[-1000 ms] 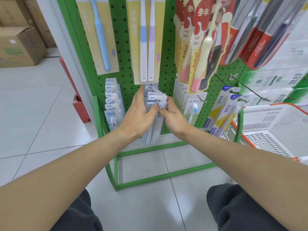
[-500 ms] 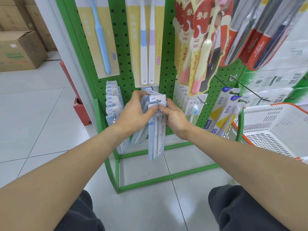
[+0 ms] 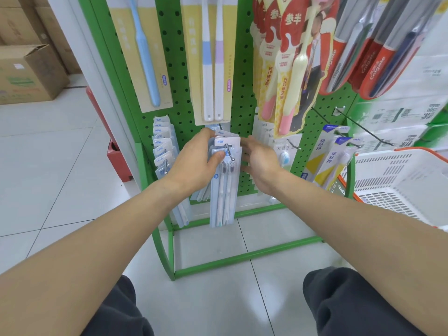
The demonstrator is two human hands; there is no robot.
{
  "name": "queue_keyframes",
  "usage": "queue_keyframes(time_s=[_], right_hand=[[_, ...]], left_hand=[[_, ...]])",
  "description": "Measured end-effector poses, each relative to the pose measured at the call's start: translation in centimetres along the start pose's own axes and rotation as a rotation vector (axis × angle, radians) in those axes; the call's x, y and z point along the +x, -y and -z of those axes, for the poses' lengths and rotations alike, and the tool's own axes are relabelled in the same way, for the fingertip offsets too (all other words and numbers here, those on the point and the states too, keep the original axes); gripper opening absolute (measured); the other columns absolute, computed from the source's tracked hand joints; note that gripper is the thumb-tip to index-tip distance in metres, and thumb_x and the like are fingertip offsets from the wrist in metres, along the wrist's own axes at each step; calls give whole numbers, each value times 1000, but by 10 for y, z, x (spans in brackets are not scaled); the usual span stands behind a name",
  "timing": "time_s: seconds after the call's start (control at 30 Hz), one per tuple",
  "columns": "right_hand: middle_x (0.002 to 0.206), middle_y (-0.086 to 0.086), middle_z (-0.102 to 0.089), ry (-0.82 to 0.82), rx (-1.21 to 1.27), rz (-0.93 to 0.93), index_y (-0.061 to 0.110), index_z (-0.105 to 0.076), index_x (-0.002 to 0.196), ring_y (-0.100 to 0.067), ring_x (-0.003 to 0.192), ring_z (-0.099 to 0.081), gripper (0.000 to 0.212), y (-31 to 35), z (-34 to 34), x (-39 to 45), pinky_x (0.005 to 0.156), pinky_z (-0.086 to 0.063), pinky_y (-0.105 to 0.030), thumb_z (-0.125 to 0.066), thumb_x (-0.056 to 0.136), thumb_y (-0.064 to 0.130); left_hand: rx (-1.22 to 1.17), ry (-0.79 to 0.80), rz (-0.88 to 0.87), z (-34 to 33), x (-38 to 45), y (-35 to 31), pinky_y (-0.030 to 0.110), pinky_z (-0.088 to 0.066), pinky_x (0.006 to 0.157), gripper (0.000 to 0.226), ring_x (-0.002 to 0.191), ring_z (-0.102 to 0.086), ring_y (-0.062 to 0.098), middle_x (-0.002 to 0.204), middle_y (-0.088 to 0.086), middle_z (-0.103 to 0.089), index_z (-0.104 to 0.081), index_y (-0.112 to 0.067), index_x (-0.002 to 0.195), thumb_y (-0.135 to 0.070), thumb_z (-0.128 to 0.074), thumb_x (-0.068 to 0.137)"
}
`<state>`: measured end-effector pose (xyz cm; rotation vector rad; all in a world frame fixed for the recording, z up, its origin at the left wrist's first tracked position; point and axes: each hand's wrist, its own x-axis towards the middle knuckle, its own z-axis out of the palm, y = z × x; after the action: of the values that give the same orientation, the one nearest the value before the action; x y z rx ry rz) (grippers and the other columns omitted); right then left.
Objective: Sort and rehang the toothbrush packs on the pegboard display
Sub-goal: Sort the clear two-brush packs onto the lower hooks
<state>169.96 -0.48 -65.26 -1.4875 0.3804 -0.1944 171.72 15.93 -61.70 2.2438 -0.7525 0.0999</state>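
Forearms reach away from the viewer over the pale tiled floor (image 3: 72,190) toward the low middle of the green perforated metal pegboard stand (image 3: 242,98). The left hand (image 3: 194,163) is nearest the work: its fingers curl round the top of the pale blue, clear-fronted toothbrush packs marked NEW (image 3: 224,180), thumb pressed on the front card just left of the metal peg hook (image 3: 229,154). The right hand (image 3: 260,163) sits just right of the same bundle, fingers loosely spread and reaching behind its edge; whether they actually touch the cards is hard to tell from here. The packs hang with their long axis straight down, header holes threaded on the hook, whose tip points out toward the viewer. So any slide on or off runs along that near-far line, and the left hand is better placed to drive it. Farther left hangs a second row of matching blue packs (image 3: 162,146); a white plastic basket with an orange rim (image 3: 400,180) stands to the right.
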Motion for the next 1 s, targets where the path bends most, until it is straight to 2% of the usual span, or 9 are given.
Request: queue_keyframes(time_s=[0.1, 0.2, 0.3, 0.5, 0.57, 0.7, 0.83, 0.9, 1.0], right_hand=[[128, 0, -70, -65, -79, -39, 26, -65, 129, -28, 120, -64, 39, -9, -2, 24, 107, -48, -56, -44, 99, 38], [142, -1, -60, -118, -94, 16, 26, -57, 140, -26, 131, -55, 37, -9, -3, 38, 112, -46, -51, -48, 104, 28], [144, -3, -58, -121, -98, 80, 22, -52, 144, -23, 132, -54, 39, -4, -4, 42, 114, -44, -46, -50, 106, 20], [121, -3, -66, -171, -95, 114, 25, -59, 123, -25, 117, -63, 23, -5, -4, 56, 106, -50, -47, -61, 100, 22], [113, -3, -67, -165, -58, 117, 22, -58, 120, -27, 114, -64, 24, -5, -4, 56, 104, -52, -48, -67, 97, 21], [104, -5, -68, -174, -43, 126, 14, -59, 113, -27, 101, -67, 26, -5, -10, 56, 96, -56, -47, -74, 91, 11], [102, -10, -67, -165, -45, 133, 6, -61, 114, -25, 91, -64, 28, -2, -14, 56, 87, -59, -41, -65, 89, -5], [97, -6, -69, -137, -65, 137, 8, -66, 109, -24, 88, -66, 25, 0, -15, 55, 80, -59, -35, -66, 88, -7], [89, 0, -70, -118, -100, 134, 17, -69, 91, -22, 85, -65, 22, 1, -16, 53, 77, -58, -33, -70, 88, -5]], left_hand=[[19, -3, -8, 2, 1, -1, 17, -31, 81, 35, 110, -50, 11, 132, 3, -60, -49, -11, 134, -20, -59, 101], [34, -5, -14, 2, 0, -3, 15, -30, 80, 37, 110, -49, 10, 132, 4, -59, -48, -11, 135, -20, -59, 101], [42, -3, -9, 1, 0, -2, 15, -29, 82, 37, 121, -53, 18, 134, 4, -58, -48, -12, 136, -20, -59, 102], [47, -7, -11, 0, 2, -1, 12, -28, 83, 39, 125, -50, 19, 137, 4, -56, -46, -11, 138, -19, -57, 102], [51, -8, -13, 0, 2, 0, 13, -28, 84, 39, 126, -50, 19, 138, 4, -56, -46, -11, 138, -19, -57, 102], [64, -13, -7, -1, 0, -1, 15, -29, 88, 40, 128, -49, 19, 140, 4, -55, -45, -13, 140, -21, -57, 102], [48, -40, 9, -4, 0, -3, 18, -31, 90, 39, 129, -48, 20, 139, 4, -55, -45, -12, 138, -19, -57, 102], [37, -43, 12, -5, 1, -3, 19, -31, 91, 37, 129, -49, 21, 138, 4, -56, -46, -11, 136, -18, -57, 102], [32, -45, 9, -5, 0, -2, 20, -32, 92, 37, 129, -49, 21, 139, 4, -56, -46, -11, 136, -18, -57, 101]])
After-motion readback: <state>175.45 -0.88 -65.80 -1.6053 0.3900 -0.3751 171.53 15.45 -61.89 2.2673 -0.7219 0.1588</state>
